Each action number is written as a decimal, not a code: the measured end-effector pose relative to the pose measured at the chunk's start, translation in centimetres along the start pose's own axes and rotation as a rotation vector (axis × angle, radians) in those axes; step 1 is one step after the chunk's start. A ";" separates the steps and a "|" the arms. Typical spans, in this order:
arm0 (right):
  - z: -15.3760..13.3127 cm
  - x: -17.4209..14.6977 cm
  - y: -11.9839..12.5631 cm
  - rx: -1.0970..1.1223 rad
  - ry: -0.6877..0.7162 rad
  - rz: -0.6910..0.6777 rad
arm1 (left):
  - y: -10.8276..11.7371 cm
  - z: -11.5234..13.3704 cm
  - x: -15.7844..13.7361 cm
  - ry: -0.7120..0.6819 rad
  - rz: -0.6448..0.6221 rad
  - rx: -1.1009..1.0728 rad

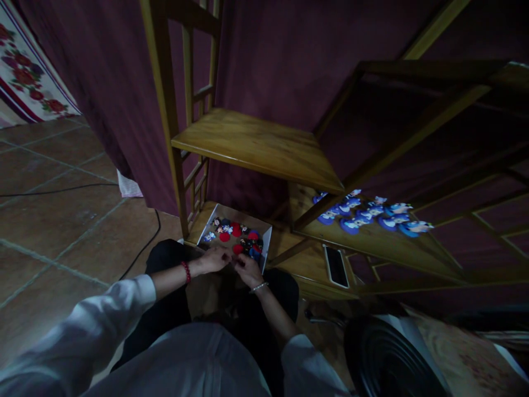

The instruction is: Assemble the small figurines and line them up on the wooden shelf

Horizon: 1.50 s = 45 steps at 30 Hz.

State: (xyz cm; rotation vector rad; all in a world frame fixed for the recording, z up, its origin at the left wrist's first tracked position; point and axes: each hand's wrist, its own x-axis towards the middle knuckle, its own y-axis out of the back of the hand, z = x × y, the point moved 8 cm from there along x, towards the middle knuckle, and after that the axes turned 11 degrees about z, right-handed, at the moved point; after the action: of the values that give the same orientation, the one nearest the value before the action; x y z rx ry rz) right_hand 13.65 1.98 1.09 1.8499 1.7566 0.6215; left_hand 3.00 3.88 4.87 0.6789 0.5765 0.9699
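Hanging at far left, a white floral cloth (25, 77), then a maroon curtain (95, 71) down to the tiled floor (53, 237). Thin black cable (58, 189) runs across the tiles toward a pale cloth (129, 184) at the curtain's foot.

Next, the wooden shelf unit (160, 82); its upper board (256, 143) overhangs the work area.

Left hand (217, 259), red bead bracelet (186, 272) on the wrist, is at the near edge of a white-walled tray (266, 248), fingers curled inward. Tray sits at the low board (295, 251), near edge close to the knees. Inside: small figurines (236, 229), several with red bases, a few with blue, clustered mid-tray and to the right.

Right hand (248, 270), pale bracelet (259, 286), is at the tray's near right corner, fingers bent, fingertips near the left hand's. Can't tell whether either hand grips anything; too small and dark.

Further right, a dark-faced, white-edged phone (336, 267) lies on the low board. Above it, blue-purple figurines (394, 220) stand grouped on another shelf board (372, 248). Black ribbed round seat (388, 358) at bottom right.
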 end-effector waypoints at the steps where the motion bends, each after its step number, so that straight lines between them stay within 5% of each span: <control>1: 0.1 0.2 -0.1 -0.008 -0.004 0.005 | 0.0 -0.1 0.4 0.006 0.028 0.030; 13: -0.2 4.1 -0.8 -0.249 0.001 0.024 | -2.7 -1.1 4.4 -0.170 0.044 0.312; 24: 0.0 6.4 -2.2 -0.316 0.020 -0.050 | -3.8 -3.1 5.2 -0.110 0.038 0.349; 38: -0.5 6.7 -4.0 -0.330 0.071 -0.128 | -3.3 -3.5 4.4 -0.043 0.022 0.294; 45: -0.6 6.5 -4.2 -0.384 0.112 -0.132 | -1.5 -3.5 4.1 -0.010 0.155 0.401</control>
State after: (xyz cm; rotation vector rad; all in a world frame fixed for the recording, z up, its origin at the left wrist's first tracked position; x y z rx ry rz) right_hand 10.37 8.67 -1.26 1.4507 1.6709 0.9497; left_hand 3.21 7.84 0.86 1.0983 0.7266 1.0034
